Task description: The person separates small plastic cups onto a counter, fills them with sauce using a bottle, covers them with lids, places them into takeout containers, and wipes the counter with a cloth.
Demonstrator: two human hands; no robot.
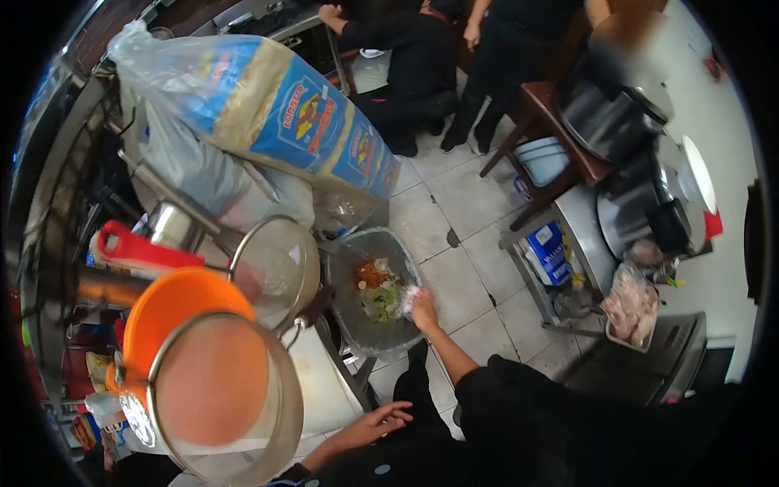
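In the middle of the head view stands a grey bin [345, 316] with orange-red, green and pale scraps [377, 284] inside. My right hand [424, 312] is at the bin's right rim. It is closed on a crumpled piece of clear plastic [411, 302] with white and pink in it; what the plastic contains is not clear. Lower down, my left hand [375, 425] is held in front of my body, fingers apart and holding nothing. A pale board [320, 377] on the counter lies nearest to it.
Strainers [296, 406] and an orange bowl [187, 296] hang close on the left. Behind the bin rises a large blue-and-tan sack [300, 114]. Two people [519, 49] are at the back. Pots [604, 122], a metal shelf [584, 227] and a tray of raw meat [633, 308] line the right.
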